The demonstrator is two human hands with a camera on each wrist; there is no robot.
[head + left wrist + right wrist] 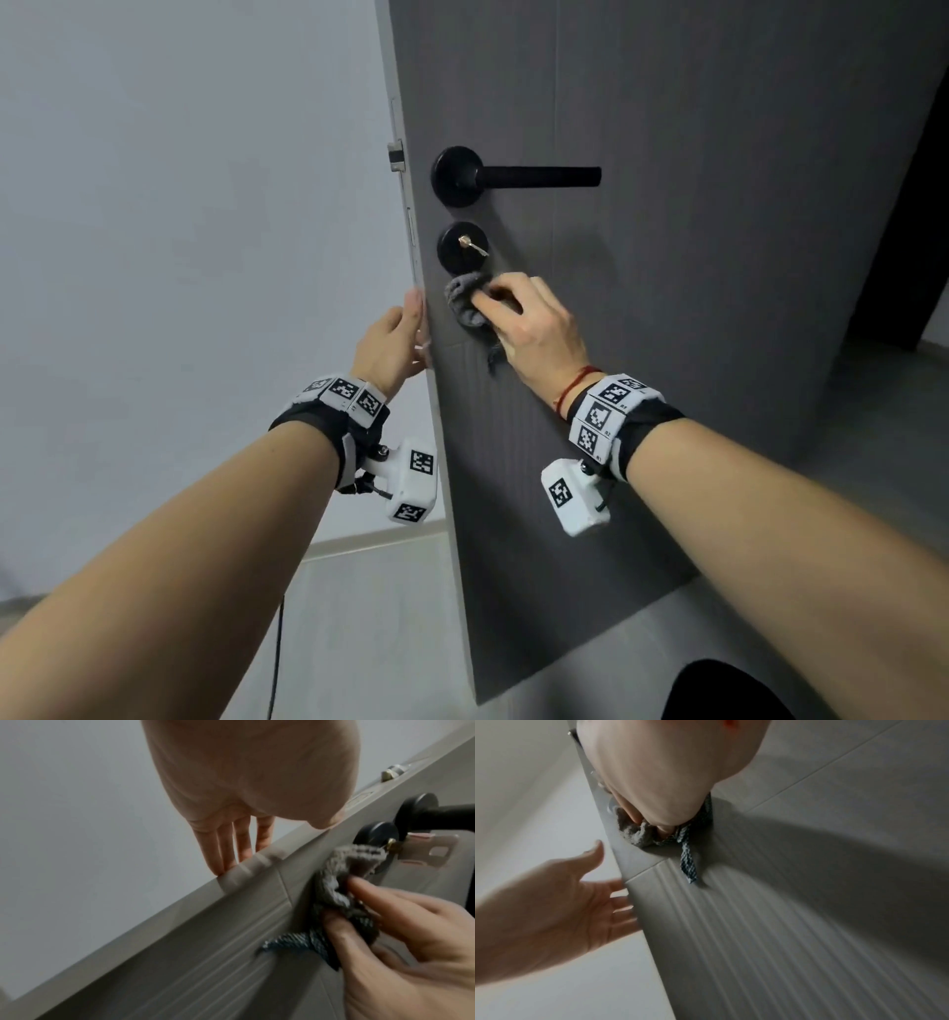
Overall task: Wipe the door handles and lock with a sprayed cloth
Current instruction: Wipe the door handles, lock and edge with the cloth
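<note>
- While my left hand (pixel 395 342) steadies the door (pixel 719 257) by its edge, my right hand (pixel 534 321) has a gray cloth (pixel 464 303) bunched up in its fingers.
- My left hand is wide, with straight fingers (pixel 226 850) lying flat on the far side of the door edge and the thumb on my side. It holds nothing but the door.
- My right hand pinches the cloth and presses it on the door face. A thin end of the cloth (pixel 689 866) hangs down from my grip.
- From the cloth, the round black lock (pixel 463 249) is just up at 12 o'clock. The top of the cloth is right at the bottom rim of the lock, touching it or almost.
- A small key (pixel 473 246) sticks out of the lock and points to about 4 o'clock.
- From the lock, the black door handle (pixel 518 176) is at 12 o'clock, with its long bar pointing to 3 o'clock. The cloth is well apart from it.
- I think I am doing the lock step now, at its low edge.
- I cannot tell from how it looks if the handle on this side is wiped yet. It looks dark and plain.
- I cannot see a handle on the other side of the door, so I cannot tell about that one either.
- I think there is still wiping left: the rest of the lock around the key, and maybe the handles.
</note>
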